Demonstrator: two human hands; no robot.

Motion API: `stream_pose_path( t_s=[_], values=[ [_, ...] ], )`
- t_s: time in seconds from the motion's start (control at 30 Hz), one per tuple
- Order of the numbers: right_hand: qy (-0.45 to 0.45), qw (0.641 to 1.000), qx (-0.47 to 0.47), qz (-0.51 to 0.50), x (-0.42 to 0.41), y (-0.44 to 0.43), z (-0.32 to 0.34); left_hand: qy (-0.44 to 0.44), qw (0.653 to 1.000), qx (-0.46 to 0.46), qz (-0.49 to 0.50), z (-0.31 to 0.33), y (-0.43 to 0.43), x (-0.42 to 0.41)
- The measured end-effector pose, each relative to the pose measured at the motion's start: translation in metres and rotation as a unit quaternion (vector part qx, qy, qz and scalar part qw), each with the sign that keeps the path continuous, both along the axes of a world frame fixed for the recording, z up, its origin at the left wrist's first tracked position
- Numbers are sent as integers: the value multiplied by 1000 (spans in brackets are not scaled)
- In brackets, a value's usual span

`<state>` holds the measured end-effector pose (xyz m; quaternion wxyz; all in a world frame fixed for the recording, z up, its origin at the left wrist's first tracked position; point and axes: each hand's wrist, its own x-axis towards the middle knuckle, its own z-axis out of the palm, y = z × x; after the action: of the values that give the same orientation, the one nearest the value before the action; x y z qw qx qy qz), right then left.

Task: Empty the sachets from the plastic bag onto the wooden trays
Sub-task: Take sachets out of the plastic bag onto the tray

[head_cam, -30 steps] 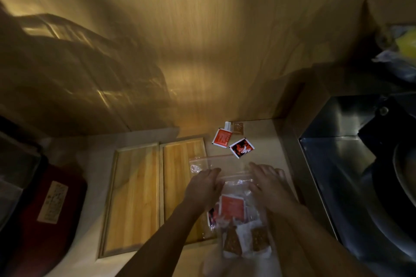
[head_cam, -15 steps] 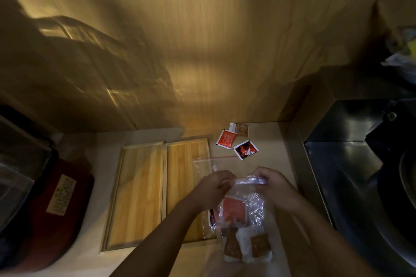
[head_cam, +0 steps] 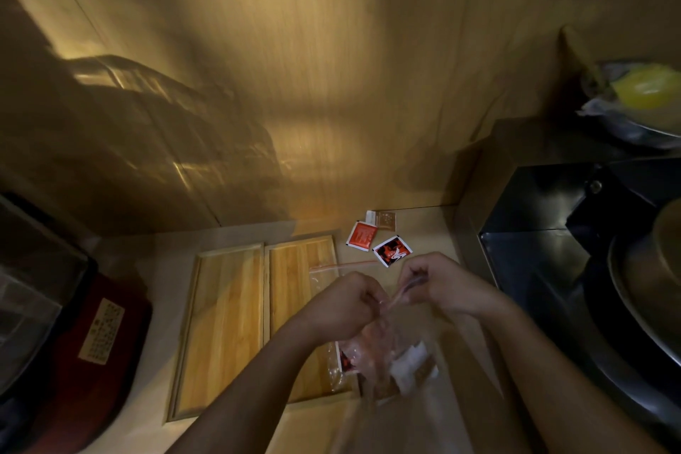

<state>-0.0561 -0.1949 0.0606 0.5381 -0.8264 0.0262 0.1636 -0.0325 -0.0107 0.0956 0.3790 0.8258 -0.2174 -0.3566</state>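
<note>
A clear plastic bag (head_cam: 392,357) with several red, white and brown sachets hangs between my hands, above the counter's near part. My left hand (head_cam: 346,302) and my right hand (head_cam: 438,284) both pinch the bag's top edge, close together. Two wooden trays lie side by side on the counter: the left tray (head_cam: 221,328) is bare, and the right tray (head_cam: 298,291) is partly under my left arm and the bag. A second clear zip bag (head_cam: 331,269) lies flat across the right tray's far corner.
Three loose sachets lie near the back wall: a red one (head_cam: 362,235), a black-and-red one (head_cam: 392,251) and a brownish one (head_cam: 383,220). A dark red appliance (head_cam: 95,339) stands at the left. A black metal unit (head_cam: 545,254) with a round pan borders the right.
Both hands have lifted the bag off the counter and drawn together at its top edge. The bag now hangs blurred below them, its sachets bunched.
</note>
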Motion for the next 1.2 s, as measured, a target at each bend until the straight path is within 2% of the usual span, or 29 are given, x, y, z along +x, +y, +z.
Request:
stream_pose_path(
  t_s=[0.13,0.23,0.37,0.43,0.5,0.6,0.7,0.87,1.0,1.13,1.2],
  values=[
    [5,999,-17,41,-2,14,6,129,990,-44,38,1,12,-9],
    [16,998,-15,58,-7,27,12,195,972,-101,87,0,21,-19],
    [-68,994,-68,-50,-16,42,15,265,923,-179,216,2,30,-31],
    [-119,981,-63,-138,-22,51,16,268,910,-187,256,2,33,-37],
    [-124,973,-16,-193,-29,60,19,258,909,-188,269,2,37,-43],
    [-66,982,65,-166,-43,71,20,217,918,-191,272,1,36,-54],
    [-35,988,45,-143,-57,81,19,170,930,-200,255,-4,33,-63],
    [-22,987,29,-160,-75,83,24,153,942,-204,218,-10,30,-75],
    [31,988,82,-124,-91,85,32,194,935,-217,201,-6,34,-80],
    [84,980,133,-124,-104,88,27,250,916,-199,242,-5,38,-81],
    [98,983,110,-109,-111,91,25,283,907,-171,261,-9,41,-80]
  ],
)
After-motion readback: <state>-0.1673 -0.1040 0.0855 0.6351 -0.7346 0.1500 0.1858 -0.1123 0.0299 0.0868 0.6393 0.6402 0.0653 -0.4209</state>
